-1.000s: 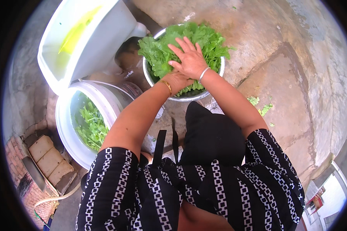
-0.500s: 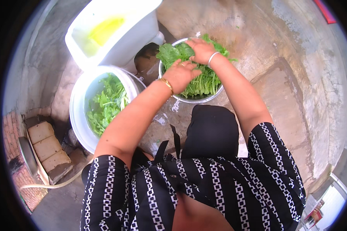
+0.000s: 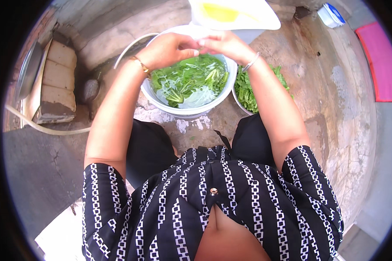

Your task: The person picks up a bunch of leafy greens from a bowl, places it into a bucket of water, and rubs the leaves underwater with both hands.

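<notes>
My left hand (image 3: 167,48) and my right hand (image 3: 226,45) meet above the far part of a white bucket (image 3: 185,111). Their fingers are curled together at the tips; anything pinched there is too small or hidden to make out. Under them, leafy greens (image 3: 185,80) float in the bucket's water, with pale stems at the right. Beside the bucket on the right, partly behind my right forearm, a metal basin (image 3: 238,102) holds more greens (image 3: 248,93) in a pile.
Behind the bucket stands a white tub (image 3: 265,19) with something yellow in it. A pale hose (image 3: 48,129) runs along the left, near blocks (image 3: 59,80) and a round metal lid (image 3: 28,71). At far right are a small white-and-blue container (image 3: 331,16) and a pink mat (image 3: 383,61).
Both hands have left the greens in the basin and moved left over the bucket, where the fingers now meet. The view has turned left, so the bucket sits in the middle.
</notes>
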Demonstrator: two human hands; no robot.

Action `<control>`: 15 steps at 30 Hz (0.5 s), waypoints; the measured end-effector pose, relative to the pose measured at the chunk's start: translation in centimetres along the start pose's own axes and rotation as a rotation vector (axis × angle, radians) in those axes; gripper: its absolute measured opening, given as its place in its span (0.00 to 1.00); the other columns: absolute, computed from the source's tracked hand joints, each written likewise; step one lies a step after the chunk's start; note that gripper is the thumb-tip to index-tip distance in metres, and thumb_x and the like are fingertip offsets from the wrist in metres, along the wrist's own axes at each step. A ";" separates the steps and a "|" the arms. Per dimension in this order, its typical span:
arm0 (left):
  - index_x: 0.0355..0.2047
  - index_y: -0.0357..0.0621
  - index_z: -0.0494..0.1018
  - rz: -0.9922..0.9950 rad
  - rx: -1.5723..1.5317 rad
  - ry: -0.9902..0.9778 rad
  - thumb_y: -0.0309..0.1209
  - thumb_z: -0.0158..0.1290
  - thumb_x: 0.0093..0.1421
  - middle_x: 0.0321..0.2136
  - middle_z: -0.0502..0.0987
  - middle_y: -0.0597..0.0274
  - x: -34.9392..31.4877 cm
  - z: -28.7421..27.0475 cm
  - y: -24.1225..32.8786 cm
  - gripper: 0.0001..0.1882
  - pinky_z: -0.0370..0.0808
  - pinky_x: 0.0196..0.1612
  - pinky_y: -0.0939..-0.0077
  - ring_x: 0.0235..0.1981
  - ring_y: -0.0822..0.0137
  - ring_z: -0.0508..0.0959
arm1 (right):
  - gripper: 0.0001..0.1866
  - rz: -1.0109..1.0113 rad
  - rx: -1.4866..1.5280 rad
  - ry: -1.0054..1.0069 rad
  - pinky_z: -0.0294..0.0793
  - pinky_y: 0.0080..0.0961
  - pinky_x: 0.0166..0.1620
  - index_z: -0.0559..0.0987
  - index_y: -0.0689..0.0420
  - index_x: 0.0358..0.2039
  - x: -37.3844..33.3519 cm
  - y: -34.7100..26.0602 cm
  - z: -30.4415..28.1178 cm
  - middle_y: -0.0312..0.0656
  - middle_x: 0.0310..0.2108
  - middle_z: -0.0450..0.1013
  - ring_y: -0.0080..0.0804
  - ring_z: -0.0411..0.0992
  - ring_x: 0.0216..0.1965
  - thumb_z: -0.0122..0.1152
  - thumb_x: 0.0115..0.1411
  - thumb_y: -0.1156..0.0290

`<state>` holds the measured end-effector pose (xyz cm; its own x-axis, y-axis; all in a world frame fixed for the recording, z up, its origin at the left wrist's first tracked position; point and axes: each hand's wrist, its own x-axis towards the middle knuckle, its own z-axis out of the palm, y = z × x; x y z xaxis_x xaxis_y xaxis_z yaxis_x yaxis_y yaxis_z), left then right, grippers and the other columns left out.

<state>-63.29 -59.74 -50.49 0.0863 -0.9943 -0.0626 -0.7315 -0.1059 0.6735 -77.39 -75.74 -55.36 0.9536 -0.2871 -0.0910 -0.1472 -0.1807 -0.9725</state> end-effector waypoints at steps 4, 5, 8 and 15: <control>0.38 0.45 0.75 -0.091 0.180 0.064 0.37 0.56 0.53 0.33 0.77 0.57 -1.5 1.6 -5.3 0.14 0.70 0.44 0.73 0.37 0.65 0.76 | 0.15 -0.060 -0.428 -0.102 0.69 0.20 0.41 0.77 0.59 0.39 2.1 0.9 2.7 0.36 0.34 0.74 0.20 0.71 0.34 0.58 0.56 0.61; 0.38 0.46 0.75 -0.079 -0.081 -0.019 0.38 0.57 0.52 0.34 0.77 0.56 -1.6 1.1 -5.9 0.15 0.70 0.44 0.71 0.37 0.63 0.76 | 0.15 -0.007 -0.006 -0.151 0.69 0.19 0.42 0.77 0.59 0.39 2.3 0.9 3.3 0.35 0.35 0.74 0.20 0.71 0.34 0.57 0.57 0.62; 0.38 0.45 0.75 -0.153 -0.141 -0.006 0.40 0.56 0.53 0.35 0.77 0.58 -1.7 0.9 -6.9 0.16 0.71 0.43 0.72 0.37 0.63 0.76 | 0.14 -0.015 0.127 -0.090 0.70 0.20 0.38 0.77 0.59 0.38 3.7 0.5 3.7 0.36 0.34 0.74 0.21 0.72 0.33 0.57 0.57 0.63; 0.38 0.38 0.74 -0.289 -0.590 0.142 0.37 0.56 0.54 0.32 0.78 0.60 0.5 0.3 -8.3 0.17 0.71 0.42 0.77 0.35 0.72 0.76 | 0.12 0.080 0.224 0.031 0.71 0.28 0.38 0.79 0.53 0.33 4.1 2.1 3.3 0.42 0.32 0.75 0.32 0.73 0.31 0.60 0.51 0.61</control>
<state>-57.42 -59.36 -56.32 0.3407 -0.9115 -0.2305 -0.1766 -0.3028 0.9365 -72.89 -74.21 -58.47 0.9322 -0.3214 -0.1662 -0.1567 0.0555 -0.9861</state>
